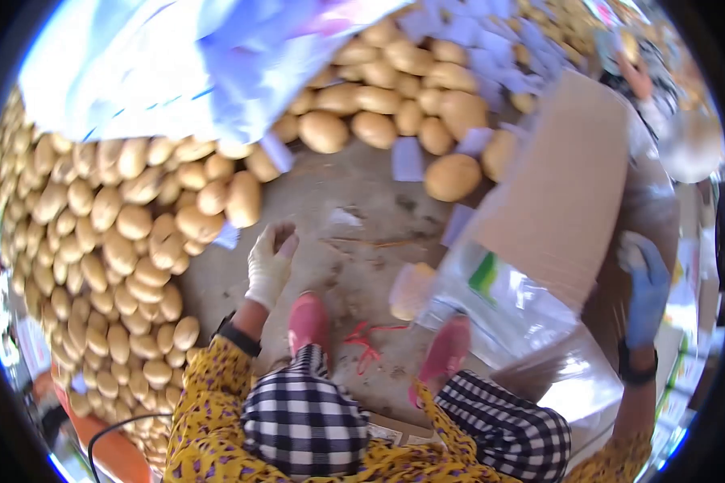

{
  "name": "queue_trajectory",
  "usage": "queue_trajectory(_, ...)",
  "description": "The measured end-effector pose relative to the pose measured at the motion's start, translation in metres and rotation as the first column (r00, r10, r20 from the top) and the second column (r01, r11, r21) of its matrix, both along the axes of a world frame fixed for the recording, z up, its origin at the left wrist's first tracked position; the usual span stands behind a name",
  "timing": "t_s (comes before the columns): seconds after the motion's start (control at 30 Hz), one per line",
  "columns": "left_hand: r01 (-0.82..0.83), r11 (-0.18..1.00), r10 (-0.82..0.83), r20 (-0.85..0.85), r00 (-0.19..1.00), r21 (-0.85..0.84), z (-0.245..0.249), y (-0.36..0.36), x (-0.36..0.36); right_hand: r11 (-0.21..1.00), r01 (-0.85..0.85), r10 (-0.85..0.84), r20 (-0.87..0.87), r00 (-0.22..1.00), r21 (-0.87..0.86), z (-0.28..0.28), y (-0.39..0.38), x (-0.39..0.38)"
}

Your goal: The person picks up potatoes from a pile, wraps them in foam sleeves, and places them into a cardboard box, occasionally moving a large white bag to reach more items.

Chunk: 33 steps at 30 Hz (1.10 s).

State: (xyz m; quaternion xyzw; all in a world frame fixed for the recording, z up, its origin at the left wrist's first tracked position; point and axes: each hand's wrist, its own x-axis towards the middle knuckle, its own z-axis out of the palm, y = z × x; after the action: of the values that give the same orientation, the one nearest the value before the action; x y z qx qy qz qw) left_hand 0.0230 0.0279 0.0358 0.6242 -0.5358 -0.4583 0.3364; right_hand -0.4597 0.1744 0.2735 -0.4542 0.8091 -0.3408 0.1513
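My left hand (270,264), in a whitish glove, hovers above the dirty floor, its fingers loosely bent and apart with nothing visible in them. Heaped tan-yellow oval produce (133,221), melon-like in shape, lies closest to it. My right hand (648,290) wears a blue glove and is at the brown side of a cardboard box (552,185); motion blurs its fingers, and I cannot tell whether they grip the box. Clear plastic (491,302) with a green mark spills from the box toward my feet. One oval piece (453,178) sits on the floor left of the box.
A large white-and-blue sheet (161,68) covers part of the heap. Purple paper pieces (499,48) are scattered behind, and red string (364,346) lies between my pink shoes (308,320). An orange object (105,435) is at lower left. Another person's arm (636,76) shows at upper right.
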Motion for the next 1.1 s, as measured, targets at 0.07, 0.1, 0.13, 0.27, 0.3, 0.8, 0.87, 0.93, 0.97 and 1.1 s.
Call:
queue_trajectory(0.07,-0.1,0.979,0.133,0.186,0.973,-0.176,-0.003,-0.017,0.03,0.984,-0.095,0.079,-0.111,0.991,-0.151,0.014,0.006,0.029)
queue_trajectory(0.1,-0.121,0.958,0.19,0.262,0.946,-0.259,-0.003,-0.027,0.042,0.975,-0.143,0.114,-0.17,0.979,-0.168,0.023,0.006,0.054)
queue_trajectory(0.13,-0.146,0.952,0.253,0.424,0.87,-0.269,0.009,-0.039,0.052,0.966,-0.185,0.139,-0.237,0.962,-0.183,0.033,0.006,0.079)
queue_trajectory(0.27,-0.01,0.945,0.277,0.782,0.559,-0.328,0.016,-0.082,0.092,0.817,-0.565,0.527,-0.542,0.654,0.112,0.056,-0.001,0.145)
queue_trajectory(0.3,0.056,0.948,0.24,0.821,0.518,-0.313,0.014,-0.091,0.1,0.775,-0.62,0.593,-0.48,0.647,0.121,0.057,-0.007,0.163)
queue_trajectory(0.8,0.523,0.853,-0.289,-0.832,0.474,0.001,0.117,0.015,-0.025,0.688,-0.694,0.716,-0.039,0.697,0.212,-0.035,-0.095,0.282)
queue_trajectory(0.87,0.725,0.684,-0.328,-0.852,0.409,0.085,0.119,-0.005,-0.019,0.723,-0.672,0.671,0.067,0.738,0.163,-0.05,-0.099,0.275)
queue_trajectory(0.93,0.763,0.618,-0.303,-0.84,0.451,0.187,0.075,-0.049,-0.006,0.783,-0.615,0.573,0.277,0.771,0.092,-0.058,-0.096,0.263)
queue_trajectory(0.97,0.58,0.801,-0.519,-0.311,0.796,0.148,0.05,-0.067,-0.011,0.833,-0.532,0.387,0.528,0.756,0.152,-0.042,-0.098,0.268)
queue_trajectory(1.1,0.653,0.705,0.061,0.94,0.335,-0.278,-0.028,-0.144,-0.006,0.84,-0.486,0.191,0.706,0.682,0.242,-0.036,-0.096,0.262)
